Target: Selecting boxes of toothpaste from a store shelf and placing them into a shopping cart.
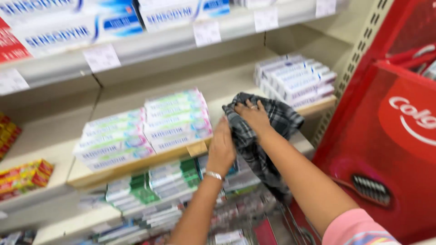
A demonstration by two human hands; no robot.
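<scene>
The right hand (254, 115) presses flat, fingers spread, on a grey checked cloth (261, 131) against the pale wooden shelf (136, 165); the left hand (221, 147), just beside it, clasps the cloth's edge; toothpaste boxes (145, 129) stack left of the hands, white boxes (295, 79) beyond, a red display stand (386, 136) to the right.
</scene>
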